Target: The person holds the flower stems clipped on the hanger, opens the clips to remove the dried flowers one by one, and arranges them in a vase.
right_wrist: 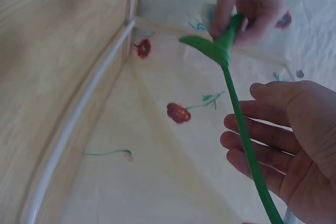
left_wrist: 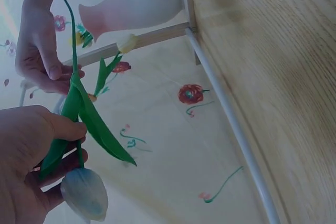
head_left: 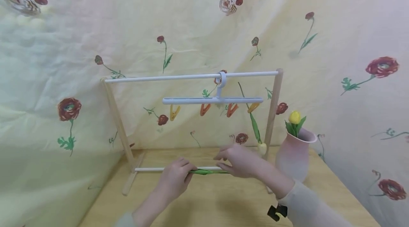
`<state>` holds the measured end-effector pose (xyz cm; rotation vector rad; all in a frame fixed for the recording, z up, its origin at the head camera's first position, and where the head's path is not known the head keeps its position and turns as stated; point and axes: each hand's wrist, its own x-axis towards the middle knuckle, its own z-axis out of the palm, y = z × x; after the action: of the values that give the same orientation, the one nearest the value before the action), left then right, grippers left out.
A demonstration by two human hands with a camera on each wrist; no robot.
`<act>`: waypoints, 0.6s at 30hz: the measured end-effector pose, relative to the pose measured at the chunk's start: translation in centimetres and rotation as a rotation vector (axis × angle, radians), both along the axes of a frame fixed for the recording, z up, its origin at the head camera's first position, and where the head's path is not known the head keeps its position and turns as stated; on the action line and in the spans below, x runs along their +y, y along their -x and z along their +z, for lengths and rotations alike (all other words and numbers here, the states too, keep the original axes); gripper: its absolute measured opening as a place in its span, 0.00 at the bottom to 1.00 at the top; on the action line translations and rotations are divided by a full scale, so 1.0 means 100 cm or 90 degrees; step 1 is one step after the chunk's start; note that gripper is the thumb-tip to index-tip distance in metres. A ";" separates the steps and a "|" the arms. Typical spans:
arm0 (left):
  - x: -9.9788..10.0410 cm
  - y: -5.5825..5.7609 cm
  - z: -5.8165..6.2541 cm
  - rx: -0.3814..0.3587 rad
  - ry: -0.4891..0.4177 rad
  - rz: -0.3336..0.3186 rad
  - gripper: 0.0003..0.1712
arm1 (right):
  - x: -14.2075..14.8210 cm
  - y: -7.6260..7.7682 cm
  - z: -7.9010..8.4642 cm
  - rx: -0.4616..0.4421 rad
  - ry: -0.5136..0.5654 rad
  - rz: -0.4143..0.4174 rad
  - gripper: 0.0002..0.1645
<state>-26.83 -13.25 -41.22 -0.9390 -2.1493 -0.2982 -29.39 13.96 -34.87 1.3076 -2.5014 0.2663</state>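
Note:
My left hand (head_left: 175, 177) pinches an artificial tulip (left_wrist: 86, 195) by its stem and leaves, close under the pale bluish-white bloom. The tulip lies crosswise in front of me, its green stem running toward the right. Beside that stem, my right hand (head_left: 241, 159) has its fingers spread and loosely extended, without gripping, as the right wrist view shows. Above both hands, a light blue hanger (head_left: 191, 101) hooks over the rack's top rod. From its rightmost yellow clip (head_left: 253, 107) a white tulip (head_left: 254, 127) hangs bloom down.
The rack's wooden posts (head_left: 119, 124) and white lower rod (head_left: 148, 169) stand on a wooden table (head_left: 204, 202). Other yellow and orange clips (head_left: 205, 109) dangle from the hanger. At right stands a pink-and-white vase (head_left: 292, 156) with a yellow tulip (head_left: 295, 117). Floral cloth (head_left: 127, 42) hangs behind.

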 end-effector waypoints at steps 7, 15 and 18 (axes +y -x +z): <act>0.005 -0.001 0.003 0.038 -0.007 -0.009 0.11 | -0.011 -0.006 -0.010 0.015 0.033 0.042 0.06; 0.010 -0.003 0.006 0.071 -0.015 -0.021 0.12 | -0.019 -0.014 -0.011 -0.013 0.059 0.075 0.04; 0.012 -0.004 0.007 0.078 -0.021 -0.018 0.13 | -0.020 -0.017 -0.011 -0.020 0.061 0.063 0.04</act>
<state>-26.40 -12.06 -40.56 -0.9454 -2.0146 -0.2814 -27.65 11.95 -35.97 1.3996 -2.4206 0.4278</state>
